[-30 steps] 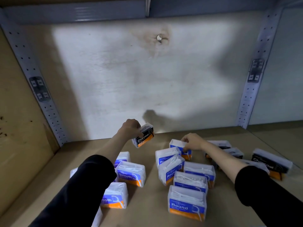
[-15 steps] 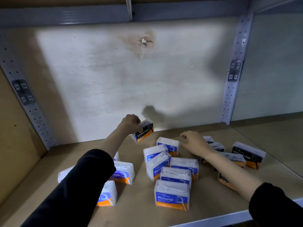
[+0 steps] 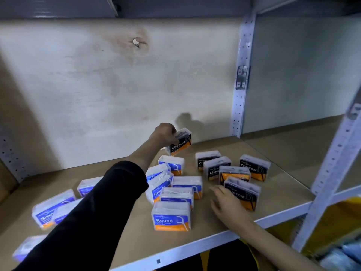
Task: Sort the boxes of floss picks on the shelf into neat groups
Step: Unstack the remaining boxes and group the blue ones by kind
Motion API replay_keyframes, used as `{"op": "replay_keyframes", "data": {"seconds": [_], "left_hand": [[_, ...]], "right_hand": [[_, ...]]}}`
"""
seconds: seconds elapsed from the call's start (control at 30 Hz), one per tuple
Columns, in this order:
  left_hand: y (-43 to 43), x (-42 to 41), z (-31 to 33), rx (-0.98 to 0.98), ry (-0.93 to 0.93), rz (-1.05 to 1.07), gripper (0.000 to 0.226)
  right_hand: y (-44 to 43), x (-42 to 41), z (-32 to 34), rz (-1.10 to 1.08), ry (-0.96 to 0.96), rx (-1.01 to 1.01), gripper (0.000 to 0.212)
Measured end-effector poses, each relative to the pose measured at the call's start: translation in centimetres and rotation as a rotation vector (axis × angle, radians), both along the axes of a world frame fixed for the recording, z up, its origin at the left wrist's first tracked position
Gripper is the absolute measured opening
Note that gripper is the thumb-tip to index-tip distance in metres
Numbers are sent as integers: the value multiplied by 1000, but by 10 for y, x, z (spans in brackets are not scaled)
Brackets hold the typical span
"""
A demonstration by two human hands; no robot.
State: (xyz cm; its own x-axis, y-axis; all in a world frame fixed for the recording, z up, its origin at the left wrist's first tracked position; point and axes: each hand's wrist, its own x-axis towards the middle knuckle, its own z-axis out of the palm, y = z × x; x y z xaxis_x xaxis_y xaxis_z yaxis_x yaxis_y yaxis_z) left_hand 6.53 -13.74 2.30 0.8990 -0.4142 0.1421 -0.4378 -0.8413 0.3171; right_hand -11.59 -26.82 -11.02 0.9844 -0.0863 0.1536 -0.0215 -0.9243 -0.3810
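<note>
My left hand grips a black and orange Charcoal box, tilted just above the shelf near the back wall. My right hand hovers low over the shelf front with fingers spread and nothing in it, beside the nearest Charcoal box. Several Charcoal boxes stand grouped at the right. Several blue Round boxes cluster in the middle. Blue Smooth boxes lie at the left, partly hidden by my left sleeve.
The tan shelf board has a white front rail. A perforated grey upright stands at the back right and another at the front right. A stained white back wall closes the bay. Yellow packs sit below.
My right hand has pulled back from the boxes near the middle toward the shelf front. The view has swung right. My left hand still holds the Charcoal box, now a little further right.
</note>
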Motion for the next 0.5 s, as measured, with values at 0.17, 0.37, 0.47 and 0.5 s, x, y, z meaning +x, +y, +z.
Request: {"op": "replay_keyframes", "data": {"seconds": [0.17, 0.37, 0.47, 0.5], "left_hand": [[-22, -5, -1, 31, -40, -36, 40], [-47, -11, -4, 62, -71, -63, 40], [-60, -13, -5, 80, -85, -74, 39], [-65, -14, -5, 82, -91, -78, 39]], "right_hand": [[1, -3, -14, 29, 162, -13, 53], [1, -10, -19, 76, 259, -112, 61], [1, -11, -20, 89, 288, -128, 61], [2, -11, -21, 94, 295, -131, 61]]}}
